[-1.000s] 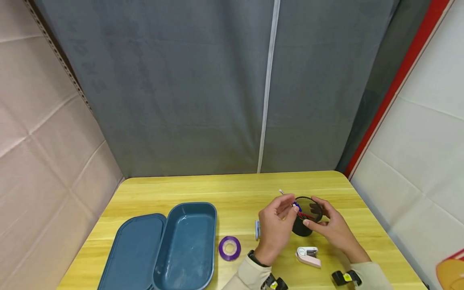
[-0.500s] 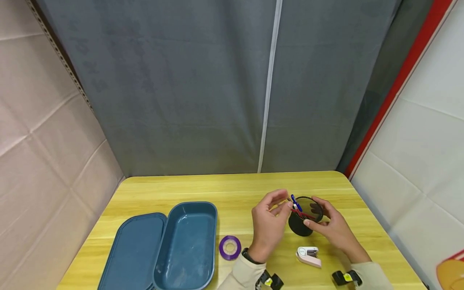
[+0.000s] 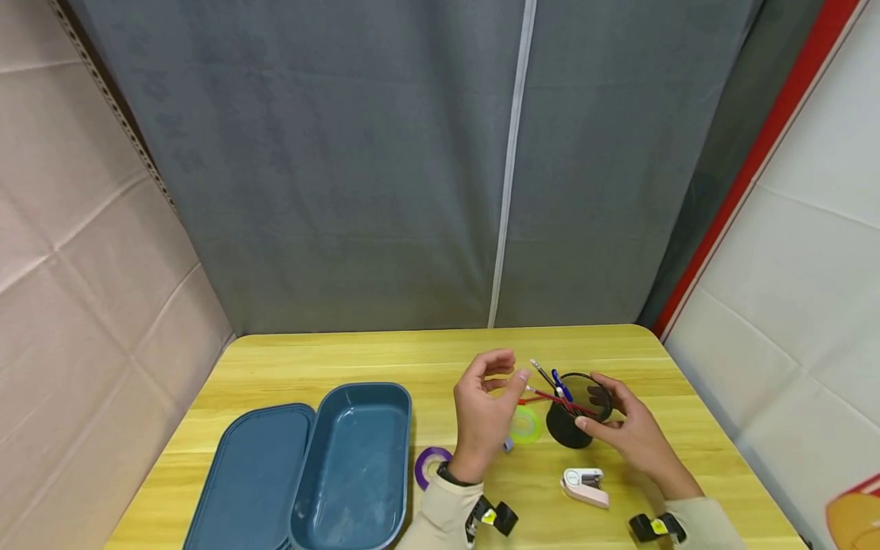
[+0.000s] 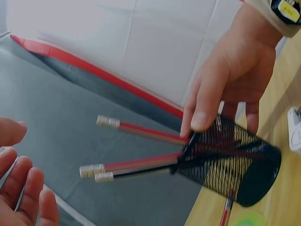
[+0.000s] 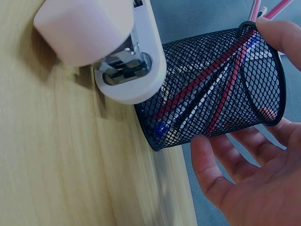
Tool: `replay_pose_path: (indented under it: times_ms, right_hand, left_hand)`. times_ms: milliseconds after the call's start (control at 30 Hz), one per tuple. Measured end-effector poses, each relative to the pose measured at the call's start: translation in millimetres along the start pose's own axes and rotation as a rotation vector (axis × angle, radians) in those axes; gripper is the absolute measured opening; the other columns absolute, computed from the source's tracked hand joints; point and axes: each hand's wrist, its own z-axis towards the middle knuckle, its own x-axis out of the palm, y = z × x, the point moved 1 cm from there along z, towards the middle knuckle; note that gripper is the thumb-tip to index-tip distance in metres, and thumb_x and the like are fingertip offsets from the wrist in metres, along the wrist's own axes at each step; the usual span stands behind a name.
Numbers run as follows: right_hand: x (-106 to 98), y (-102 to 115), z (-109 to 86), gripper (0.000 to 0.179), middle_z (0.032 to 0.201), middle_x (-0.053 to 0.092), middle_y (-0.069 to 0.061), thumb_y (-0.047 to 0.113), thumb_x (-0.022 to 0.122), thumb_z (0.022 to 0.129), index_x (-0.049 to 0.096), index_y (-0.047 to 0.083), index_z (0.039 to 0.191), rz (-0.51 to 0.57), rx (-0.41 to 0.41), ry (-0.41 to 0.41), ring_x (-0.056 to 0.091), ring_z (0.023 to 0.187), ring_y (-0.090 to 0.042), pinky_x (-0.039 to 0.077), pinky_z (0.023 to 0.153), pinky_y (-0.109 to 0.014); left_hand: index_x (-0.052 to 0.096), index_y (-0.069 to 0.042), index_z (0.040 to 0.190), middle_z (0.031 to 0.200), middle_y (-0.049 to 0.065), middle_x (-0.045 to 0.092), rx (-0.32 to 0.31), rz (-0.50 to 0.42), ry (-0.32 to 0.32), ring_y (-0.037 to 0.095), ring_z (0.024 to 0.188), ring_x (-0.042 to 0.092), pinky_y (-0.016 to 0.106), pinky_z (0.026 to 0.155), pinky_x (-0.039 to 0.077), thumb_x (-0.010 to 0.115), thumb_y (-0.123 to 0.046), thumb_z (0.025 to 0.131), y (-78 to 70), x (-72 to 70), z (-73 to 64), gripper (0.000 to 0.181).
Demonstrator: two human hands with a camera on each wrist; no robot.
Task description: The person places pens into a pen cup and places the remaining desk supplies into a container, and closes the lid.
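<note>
My right hand (image 3: 635, 431) holds a black mesh pen holder (image 3: 567, 432) near its rim, thumb on the near side and fingers round the far side. Red and black pencils with white erasers and a blue pen (image 3: 561, 386) lean out of it toward the left. In the right wrist view, the mesh shows pencils (image 5: 225, 94) slanting inside. My left hand (image 3: 483, 416) hovers left of the pencils, its fingers spread and relaxed. The left wrist view has those fingers (image 4: 30, 188) apart from the pencil erasers (image 4: 108, 121), with nothing in them.
A pink-and-white stapler (image 3: 584, 487) lies in front of the pen holder. Green tape (image 3: 525, 425) and a small light-blue item (image 3: 508, 444) are beside the left hand. Purple tape (image 3: 426, 464) is partly behind the left wrist. Further left are a blue box (image 3: 357, 489) and its lid (image 3: 250, 481).
My left hand has drawn leftward off the pen holder, uncovering pencil ends and the green tape, and now overlaps the purple tape's edge. My right hand stays on the pen holder.
</note>
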Motion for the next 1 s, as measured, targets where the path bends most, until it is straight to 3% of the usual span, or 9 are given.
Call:
replay_pose_path:
  times_ms: [333, 467, 600, 800, 1000]
  right_hand:
    - [-1, -1, -0.5, 0.083, 0.148, 0.059, -0.018, 0.035, 0.083, 0.093, 0.04, 0.013, 0.161, -0.003, 0.01, 0.002, 0.059, 0.123, -0.03, 0.056, 0.084, -0.021]
    - [-2, -1, -0.2, 0.083, 0.148, 0.059, -0.018, 0.035, 0.083, 0.093, 0.04, 0.013, 0.161, -0.003, 0.004, 0.001, 0.059, 0.124, -0.031, 0.056, 0.084, -0.021]
    - [-2, -2, 0.1, 0.083, 0.148, 0.058, -0.018, 0.034, 0.083, 0.094, 0.04, 0.012, 0.161, 0.005, -0.006, 0.001, 0.059, 0.125, -0.035, 0.056, 0.084, -0.021]
    - [-1, -3, 0.4, 0.084, 0.149, 0.058, -0.018, 0.034, 0.083, 0.094, 0.04, 0.012, 0.161, 0.011, -0.002, 0.004, 0.058, 0.126, -0.036, 0.056, 0.084, -0.022]
    - [0, -4, 1.2, 0.083, 0.149, 0.059, -0.017, 0.034, 0.084, 0.093, 0.041, 0.015, 0.161, 0.017, -0.013, 0.002, 0.059, 0.126, -0.035, 0.056, 0.084, -0.022]
  left_hand:
    - [0.075, -0.018, 0.119, 0.111, 0.002, 0.076, -0.032, 0.108, -0.024, 0.025, 0.105, 0.071, 0.047, 0.087, 0.059, 0.08, -0.025, 0.095, 23.8, -9.0, 8.3, 0.026]
    - [0.076, -0.018, 0.119, 0.115, 0.001, 0.076, -0.062, 0.168, -0.003, 0.02, 0.106, 0.069, 0.039, 0.088, 0.057, 0.081, -0.024, 0.094, 35.0, -9.5, 10.2, 0.026]
    - [0.077, -0.02, 0.118, 0.118, 0.003, 0.076, -0.134, 0.209, 0.035, 0.016, 0.108, 0.067, 0.035, 0.091, 0.054, 0.082, -0.023, 0.092, 46.8, -10.0, 10.5, 0.026]
    - [0.077, -0.024, 0.119, 0.119, -0.004, 0.075, -0.227, 0.259, 0.099, 0.019, 0.114, 0.065, 0.044, 0.099, 0.052, 0.083, -0.028, 0.092, 62.8, -9.6, 8.5, 0.028]
    - [0.077, -0.027, 0.118, 0.119, -0.007, 0.075, -0.263, 0.289, 0.13, 0.023, 0.121, 0.066, 0.054, 0.108, 0.051, 0.083, -0.029, 0.092, 79.3, -10.7, 8.5, 0.026]
